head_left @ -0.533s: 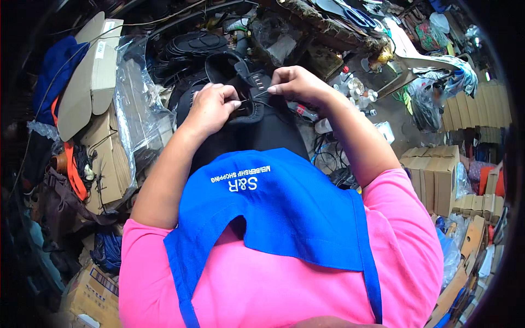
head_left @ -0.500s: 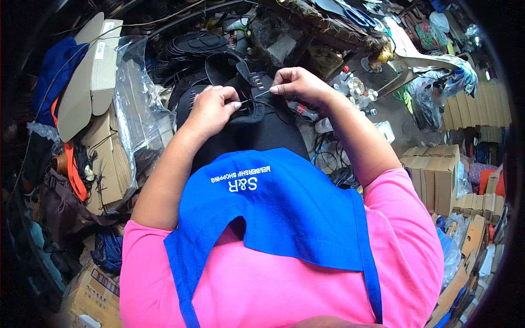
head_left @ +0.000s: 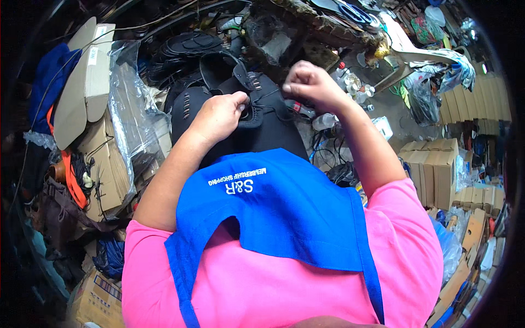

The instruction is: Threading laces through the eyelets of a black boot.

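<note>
A black shoe upper (head_left: pixel 239 72) with a padded collar and a row of lace holes lies over my lap, on dark cloth. My left hand (head_left: pixel 220 116) is closed, its thumb and finger pinching at the inner edge of the collar. A loop of dark thread (head_left: pixel 266 107) lies across the upper near those fingertips. To the right of the upper, my right hand (head_left: pixel 310 86) is raised and closed, slightly blurred. What sits between its fingers is hidden.
Black shoe parts (head_left: pixel 188 46) are piled beyond my lap. Cardboard (head_left: pixel 90 82) and clear plastic sheeting (head_left: pixel 124 104) lean at the left. Small bottles (head_left: pixel 325 121) stand to the right, near tangled cables. Stacked cartons (head_left: pixel 432 167) are farther right.
My right hand has moved up and to the right, away from the upper, and its fingers have curled in. The thin pale strand near it no longer shows. My left hand has shifted slightly right.
</note>
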Available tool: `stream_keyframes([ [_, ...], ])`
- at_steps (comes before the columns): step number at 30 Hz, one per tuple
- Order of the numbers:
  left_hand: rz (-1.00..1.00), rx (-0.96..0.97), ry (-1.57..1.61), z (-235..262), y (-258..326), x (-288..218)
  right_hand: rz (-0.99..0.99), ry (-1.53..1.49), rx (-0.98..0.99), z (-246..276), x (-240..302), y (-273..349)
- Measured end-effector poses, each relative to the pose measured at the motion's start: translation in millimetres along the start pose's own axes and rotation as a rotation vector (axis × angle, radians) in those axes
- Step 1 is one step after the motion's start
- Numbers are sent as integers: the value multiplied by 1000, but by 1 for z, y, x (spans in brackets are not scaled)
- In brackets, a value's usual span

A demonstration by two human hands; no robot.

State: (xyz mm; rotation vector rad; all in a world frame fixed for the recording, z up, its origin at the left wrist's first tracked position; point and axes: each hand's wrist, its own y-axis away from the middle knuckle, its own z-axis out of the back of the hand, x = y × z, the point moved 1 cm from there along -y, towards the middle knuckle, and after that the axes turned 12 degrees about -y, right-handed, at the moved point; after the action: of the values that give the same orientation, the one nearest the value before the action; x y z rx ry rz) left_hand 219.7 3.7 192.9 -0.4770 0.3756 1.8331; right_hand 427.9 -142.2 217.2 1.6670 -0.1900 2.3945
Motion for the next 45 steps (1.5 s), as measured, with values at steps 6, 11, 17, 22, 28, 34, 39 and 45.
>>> stream_keyframes([
  [6,25,5,-91,1,-2,-5,375,731,-114,0,24,-20],
  [11,32,-19,-84,-2,-1,-2,412,1063,347,-42,30,-23],
  [17,-87,-56,-245,8,24,12,414,953,414,-36,18,-26],
  [22,139,-305,-81,29,99,60,14,781,126,41,-36,7],
  [28,105,-412,869,65,67,33,-58,-941,-270,14,-15,-20],
  [34,13,-258,1496,31,66,38,-71,-1140,-140,1,-10,-20],
  [39,395,-667,1301,68,166,118,-29,-884,-662,105,-49,61],
  [45,214,-325,483,35,46,63,-101,-103,-150,20,-15,8],
])
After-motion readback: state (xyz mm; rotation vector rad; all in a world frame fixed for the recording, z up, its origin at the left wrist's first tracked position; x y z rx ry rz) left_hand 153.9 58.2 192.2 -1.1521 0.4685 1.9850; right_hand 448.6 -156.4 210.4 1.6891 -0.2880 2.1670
